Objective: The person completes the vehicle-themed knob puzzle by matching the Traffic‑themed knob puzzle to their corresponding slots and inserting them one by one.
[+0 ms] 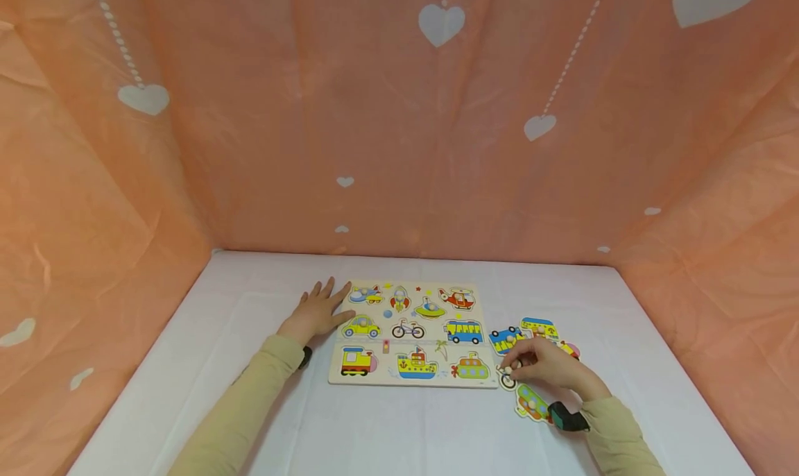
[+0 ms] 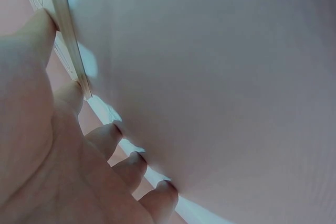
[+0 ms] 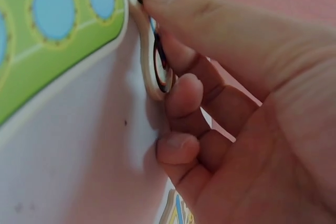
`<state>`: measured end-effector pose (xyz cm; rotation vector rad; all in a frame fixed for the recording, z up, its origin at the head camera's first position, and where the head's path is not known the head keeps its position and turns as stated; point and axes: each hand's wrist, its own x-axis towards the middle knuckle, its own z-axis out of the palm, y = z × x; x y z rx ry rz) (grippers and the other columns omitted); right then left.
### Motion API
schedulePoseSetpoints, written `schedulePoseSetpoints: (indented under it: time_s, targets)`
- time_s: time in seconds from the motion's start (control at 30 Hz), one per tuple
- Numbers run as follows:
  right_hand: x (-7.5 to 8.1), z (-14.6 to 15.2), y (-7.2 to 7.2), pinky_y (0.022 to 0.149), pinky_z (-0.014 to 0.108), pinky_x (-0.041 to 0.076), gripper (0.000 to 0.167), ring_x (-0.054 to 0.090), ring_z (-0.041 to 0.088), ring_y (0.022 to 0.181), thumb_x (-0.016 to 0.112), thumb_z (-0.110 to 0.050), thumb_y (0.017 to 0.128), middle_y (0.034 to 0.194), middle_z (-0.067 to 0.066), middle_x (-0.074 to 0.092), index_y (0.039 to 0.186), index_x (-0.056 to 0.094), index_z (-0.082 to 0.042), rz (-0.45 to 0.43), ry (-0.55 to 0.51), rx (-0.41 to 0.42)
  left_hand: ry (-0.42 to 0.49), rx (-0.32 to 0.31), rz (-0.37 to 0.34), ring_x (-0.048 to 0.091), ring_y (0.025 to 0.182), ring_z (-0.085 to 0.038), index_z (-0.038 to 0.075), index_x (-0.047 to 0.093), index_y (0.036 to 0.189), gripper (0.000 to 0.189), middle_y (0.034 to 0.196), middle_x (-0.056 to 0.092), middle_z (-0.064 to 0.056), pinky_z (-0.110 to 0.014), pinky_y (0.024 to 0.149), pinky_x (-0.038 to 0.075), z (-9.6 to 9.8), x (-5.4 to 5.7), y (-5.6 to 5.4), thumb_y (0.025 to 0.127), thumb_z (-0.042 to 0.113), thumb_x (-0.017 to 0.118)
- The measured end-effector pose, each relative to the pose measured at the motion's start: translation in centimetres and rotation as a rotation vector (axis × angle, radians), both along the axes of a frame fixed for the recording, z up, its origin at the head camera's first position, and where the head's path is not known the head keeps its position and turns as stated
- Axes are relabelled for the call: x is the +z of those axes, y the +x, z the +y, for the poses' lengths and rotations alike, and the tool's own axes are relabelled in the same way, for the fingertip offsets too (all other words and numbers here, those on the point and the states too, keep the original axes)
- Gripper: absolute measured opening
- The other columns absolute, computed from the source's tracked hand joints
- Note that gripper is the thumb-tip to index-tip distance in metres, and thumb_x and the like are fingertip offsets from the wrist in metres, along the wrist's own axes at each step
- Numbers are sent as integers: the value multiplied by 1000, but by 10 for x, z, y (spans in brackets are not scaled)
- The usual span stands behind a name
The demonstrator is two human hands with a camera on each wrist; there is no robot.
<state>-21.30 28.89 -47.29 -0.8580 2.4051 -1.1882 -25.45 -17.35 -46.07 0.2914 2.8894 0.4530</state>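
Orange-pink cloth (image 1: pixel 374 115) printed with white hearts surrounds a white tabletop (image 1: pixel 399 427). Just beside the lower right corner of a wooden puzzle board (image 1: pixel 383 370), the right hand (image 1: pixel 546 365) pinches a bicycle piece (image 1: pixel 508 380) between thumb and finger, its other fingers curled. The board carries outlined vehicle shapes: plane, rocket, saucer and helicopter in the top row; car, bicycle and bus in the middle; train, ship and submarine below. Whether loose pieces fill some of these is too small to tell. The left hand (image 1: pixel 315 313) lies with fingers spread, its thumb and forefinger touching the board's left edge. On the right, near the gripping hand, lie a bus piece (image 1: pixel 504 342), a boat piece (image 1: pixel 538 325), a submarine piece (image 1: pixel 529 398) and a partly hidden piece (image 1: pixel 569 350) with a pinkish end.
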Motion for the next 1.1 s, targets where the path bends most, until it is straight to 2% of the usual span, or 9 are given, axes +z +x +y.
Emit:
schedulePoseSetpoints:
  time_s: [0.2,0.4,0.6,0.77,1.1]
  targets:
    - [2,2,0,58,20,44,12,52,7,69,76,-12,82,82,-2,63,93,74,-10,20,21,-15,6,3,2,8,139,-50,14,24,153,73,155,11,-26,-64,109,10,1,-2,0,95,48,53]
    - [6,1,-4,59,21,42,9,49,7,70,77,-14,82,84,-6,64,90,75,-14,122,68,-67,-5,-6,9,8,139,-50,14,24,153,73,155,12,-27,-64,109,10,0,-2,-3,95,49,52]
    - [13,-6,-12,58,22,40,8,47,7,69,78,-18,81,80,-8,61,88,75,-19,159,83,-123,-1,-3,1,8,139,-50,15,24,153,74,155,11,-26,-64,109,10,-1,-1,-4,95,50,53]
    - [20,-18,-16,62,22,42,9,50,8,71,78,-19,81,81,-8,65,90,75,-18,144,63,-120,0,-3,2,8,139,-50,15,24,153,74,155,11,-26,-64,109,9,-1,-1,-5,95,49,53]
    - [22,-49,-26,55,22,42,11,50,10,63,80,-17,78,76,-6,65,87,76,-13,97,16,-138,14,3,-8,8,139,-50,15,24,153,72,155,11,-26,-64,109,9,0,-1,0,95,48,53]
